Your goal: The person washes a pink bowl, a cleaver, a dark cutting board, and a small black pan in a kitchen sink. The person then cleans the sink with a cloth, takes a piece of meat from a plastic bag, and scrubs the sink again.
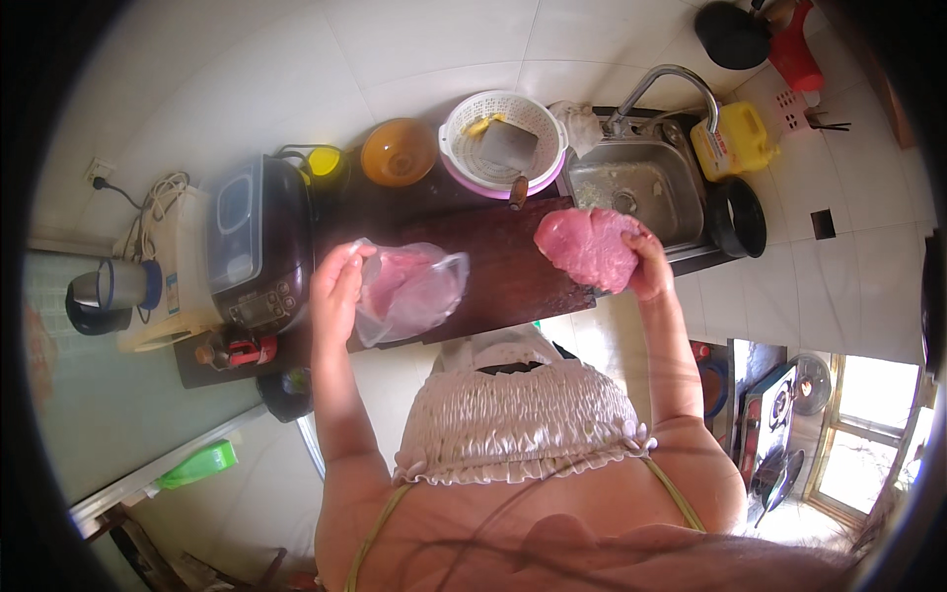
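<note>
Pinched in my left hand [339, 290] is the rim of a clear plastic bag [425, 296], which hangs above the counter's front edge. Pink raw meat [396, 274] shows through the film. My right hand [651, 263] grips a thick slab of raw meat [588, 248] by its right side, raised near the front of the sink. Between the two hands lies a dark red wooden board [503, 259]. Behind it, a cleaver [509, 146] rests in a white colander [455, 140], its wooden handle over the rim.
A steel sink [688, 200] with a curved faucet [666, 70] is at the right, beside a yellow jug [732, 140]. An orange bowl [399, 152] and an electric cooker [285, 237] stand left of the colander. A red-handled bottle [240, 353] lies at the counter's left front.
</note>
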A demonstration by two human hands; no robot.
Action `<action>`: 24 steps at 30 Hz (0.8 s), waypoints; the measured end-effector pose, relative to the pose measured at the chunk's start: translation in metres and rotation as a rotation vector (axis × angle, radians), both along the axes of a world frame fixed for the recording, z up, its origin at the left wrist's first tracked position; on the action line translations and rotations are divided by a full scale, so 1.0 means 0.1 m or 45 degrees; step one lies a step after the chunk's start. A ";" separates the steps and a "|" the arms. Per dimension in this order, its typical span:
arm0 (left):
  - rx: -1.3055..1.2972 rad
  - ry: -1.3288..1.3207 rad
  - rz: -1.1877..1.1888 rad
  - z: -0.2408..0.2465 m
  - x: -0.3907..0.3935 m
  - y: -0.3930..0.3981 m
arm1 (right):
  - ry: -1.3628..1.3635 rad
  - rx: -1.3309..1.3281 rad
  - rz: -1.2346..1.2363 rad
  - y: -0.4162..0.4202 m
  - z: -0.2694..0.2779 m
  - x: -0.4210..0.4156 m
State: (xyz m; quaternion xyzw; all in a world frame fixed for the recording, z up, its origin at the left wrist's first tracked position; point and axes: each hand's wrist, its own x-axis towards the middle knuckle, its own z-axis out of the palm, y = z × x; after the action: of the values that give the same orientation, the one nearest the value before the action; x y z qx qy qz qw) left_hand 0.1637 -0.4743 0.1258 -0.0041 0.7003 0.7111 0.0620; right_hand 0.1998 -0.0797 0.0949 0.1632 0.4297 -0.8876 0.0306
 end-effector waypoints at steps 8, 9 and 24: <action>0.039 0.025 0.123 0.14 0.05 0.05 | -0.236 -0.173 -0.057 -0.22 -1.13 -0.01; 0.066 0.028 0.138 0.16 0.07 0.05 | -0.234 -0.247 -0.022 -0.29 -1.12 -0.05; 0.205 0.071 -0.115 0.64 0.05 0.63 | 0.118 1.336 0.250 -0.14 -0.45 -0.19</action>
State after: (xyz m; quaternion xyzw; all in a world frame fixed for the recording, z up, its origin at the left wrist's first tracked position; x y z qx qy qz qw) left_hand 0.1691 -0.4114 0.1899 0.0521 0.6419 0.7614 0.0747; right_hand 0.1805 -0.0938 0.0496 0.0764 0.8299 -0.5527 0.0088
